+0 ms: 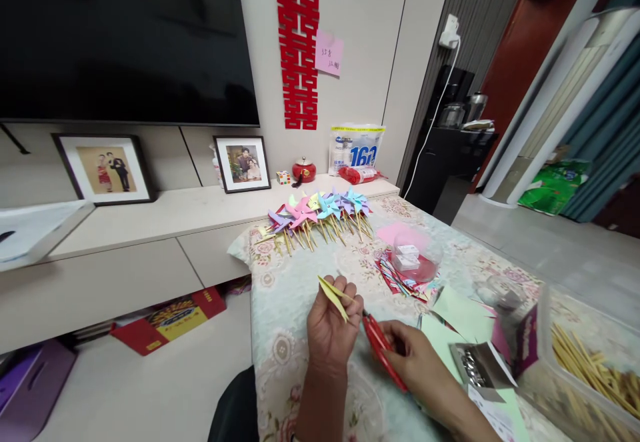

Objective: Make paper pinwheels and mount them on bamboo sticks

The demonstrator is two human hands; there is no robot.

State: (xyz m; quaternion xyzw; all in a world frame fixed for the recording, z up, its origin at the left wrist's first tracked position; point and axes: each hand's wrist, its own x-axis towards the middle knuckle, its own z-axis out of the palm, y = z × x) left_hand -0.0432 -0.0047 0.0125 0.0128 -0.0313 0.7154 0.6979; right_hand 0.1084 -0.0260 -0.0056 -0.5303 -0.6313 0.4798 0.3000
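Observation:
My left hand (333, 332) is palm up with the fingers curled around a piece of yellow paper (334, 297), whose folded, pointed edges stick out above the palm. Close on its right, my right hand (413, 355) grips red-handled pliers (383, 349). Their dark tip meets the left fingertips, and what lies between the jaws is hidden. Beyond both hands, several finished pinwheels (327, 207) in pink, blue, purple and yellow lie in a row on wooden sticks. Green paper sheets (463, 312) and a small open box of shiny metal pieces (473, 367) are right of my right hand.
A floral cloth (280, 295) covers the table. At right stands a clear plastic tub (550, 382) of wooden sticks (590, 362). A round clear container (417, 255) rests on colourful paper strips (395, 275). Behind is a low cabinet (200, 219) with framed photos (242, 164).

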